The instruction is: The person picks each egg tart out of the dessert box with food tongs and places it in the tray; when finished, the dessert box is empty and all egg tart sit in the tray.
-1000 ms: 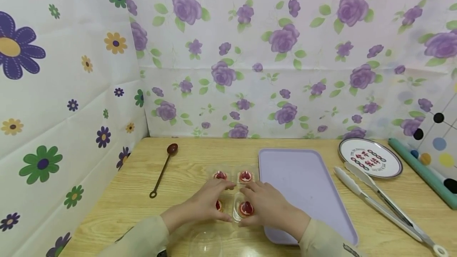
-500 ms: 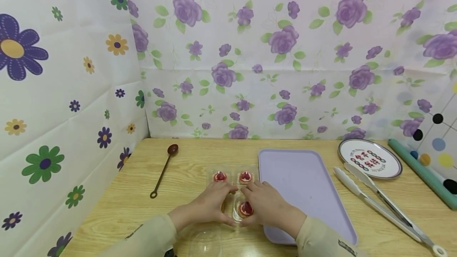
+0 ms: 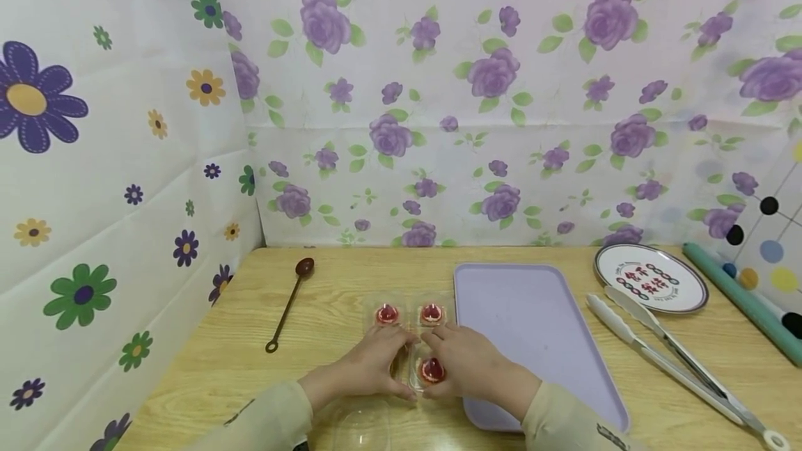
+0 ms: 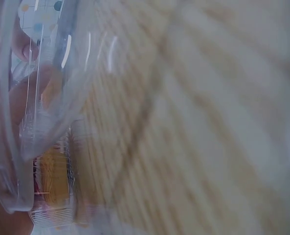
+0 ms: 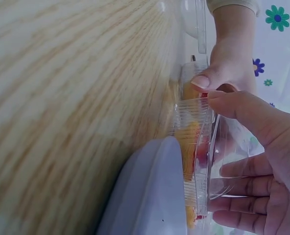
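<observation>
Right hand point(image 3: 473, 364): is gripping the front-right clear container point(image 3: 417, 376) between thumb and fingers; a red-topped tart point(image 3: 432, 370) is sitting inside.
Left hand point(image 3: 370, 362): is holding the front-left container point(image 5: 189, 88), thumb at the near side and fingers at the far; the blurred left wrist view is leaving it unclear whether a cover is seated there.
Rear-left tart point(image 3: 387, 313) and rear-right tart point(image 3: 431, 313): are standing just beyond the hands, in clear plastic.
Risk, topping: uneven pressure from the thumbs could be tilting plastic into the fruit.
Risk, sliding: a push from the left hand could be driving the containers against the lilac tray point(image 3: 526, 326).
Risk, loose clear lid point(image 3: 361, 430): it is lying near the left sleeve point(image 3: 263, 409), where a low forearm could be knocking it.
Writing, plate point(image 3: 651, 278): red Chinese characters are showing, with smaller, illegible lettering curving around them.
Writing, right sleeve point(image 3: 570, 413): a dark mark is showing, unreadable.
Brands: none are showing legibly.
</observation>
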Tool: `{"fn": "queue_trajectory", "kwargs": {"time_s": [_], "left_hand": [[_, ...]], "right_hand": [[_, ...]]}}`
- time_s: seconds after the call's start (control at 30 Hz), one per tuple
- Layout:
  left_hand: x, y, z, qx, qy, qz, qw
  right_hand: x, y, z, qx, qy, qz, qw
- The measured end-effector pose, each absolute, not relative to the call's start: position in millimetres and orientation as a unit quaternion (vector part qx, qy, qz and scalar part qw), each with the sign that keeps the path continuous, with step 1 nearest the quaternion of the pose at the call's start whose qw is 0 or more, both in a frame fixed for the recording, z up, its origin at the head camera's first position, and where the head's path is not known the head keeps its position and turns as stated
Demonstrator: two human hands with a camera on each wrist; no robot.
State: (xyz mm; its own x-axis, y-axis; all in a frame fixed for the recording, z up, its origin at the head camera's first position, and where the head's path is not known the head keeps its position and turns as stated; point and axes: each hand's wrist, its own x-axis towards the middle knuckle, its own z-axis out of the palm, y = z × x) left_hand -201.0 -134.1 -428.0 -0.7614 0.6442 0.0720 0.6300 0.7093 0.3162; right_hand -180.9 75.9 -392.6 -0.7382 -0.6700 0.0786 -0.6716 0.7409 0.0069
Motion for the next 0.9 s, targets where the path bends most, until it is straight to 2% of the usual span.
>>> {"fn": "queue_trajectory", "kwargs": {"time_s": [0.47,0.77,0.9], "left_hand": [[-201.3,-137.9,-430.0,0.348,0.921,0.173,0.024],[-195.1,-143.5,-419.4,0.331,0.923,0.191,0.037],[-191.6,-144.4,-409.5,0.335,0.921,0.197,0.017]], "right_hand": [[-177.7,85.0,-384.8,0.366,-0.926,0.075,0.043],[-170.4,95.3,-372.5,0.363,-0.922,0.086,0.102],[-166.2,101.3,-368.8,0.36,-0.917,0.098,0.141]]}}
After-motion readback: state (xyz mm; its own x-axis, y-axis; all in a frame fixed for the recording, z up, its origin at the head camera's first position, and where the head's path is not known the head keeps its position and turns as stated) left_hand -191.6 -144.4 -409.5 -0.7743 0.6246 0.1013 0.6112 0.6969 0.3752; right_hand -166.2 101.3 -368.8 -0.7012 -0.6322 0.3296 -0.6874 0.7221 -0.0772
